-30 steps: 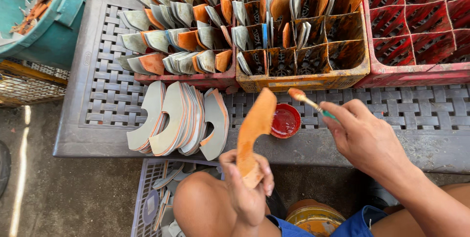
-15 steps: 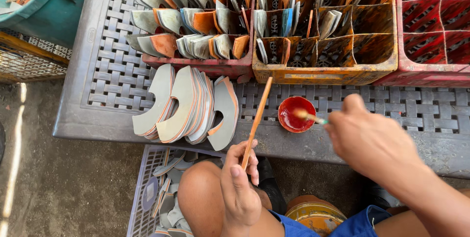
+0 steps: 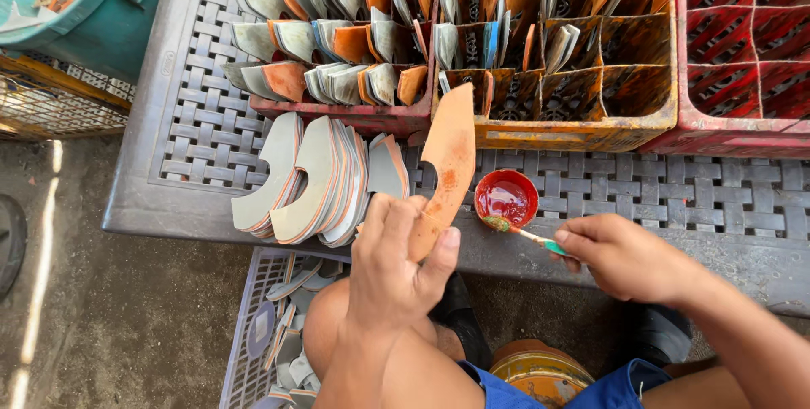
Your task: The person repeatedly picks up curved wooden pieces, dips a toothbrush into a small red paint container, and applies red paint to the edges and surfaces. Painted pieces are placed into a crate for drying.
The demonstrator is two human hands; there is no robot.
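The left hand [image 3: 396, 270] is grasping a flat, curved orange sole-shaped piece [image 3: 445, 164] by its lower end, thumb lying along the right edge and the other fingers wrapped over the left edge, so the piece is rising up and away from the fingertips with its orange face turned to the camera. The right hand [image 3: 629, 257] is pinching a thin brush with a green-tipped handle [image 3: 527, 234] between thumb and forefinger; the brush is pointing left from the fingertips, and its bristle end is resting at the near rim of a small round red bowl of glossy red liquid [image 3: 506, 198]. That bowl is sitting just left of the right fingers and just right of the held piece, on a grey plastic lattice table [image 3: 641, 198].

Left of the left fingers, a fanned stack of pale grey, orange-edged curved pieces [image 3: 316, 177] is leaning on the tabletop. Below the left wrist, under the table edge, a pale lattice basket [image 3: 261, 333] is holding more loose grey pieces.

Beyond the fingertips, the tip of the held piece is overlapping the front wall of an orange-stained divided crate [image 3: 582, 88], whose cells are holding upright pieces. Left of it a red divided crate [image 3: 337, 54] is packed with grey and orange pieces; far right, another red crate [image 3: 742, 46] is standing. A teal tub [image 3: 101, 21] is sitting at the far left.
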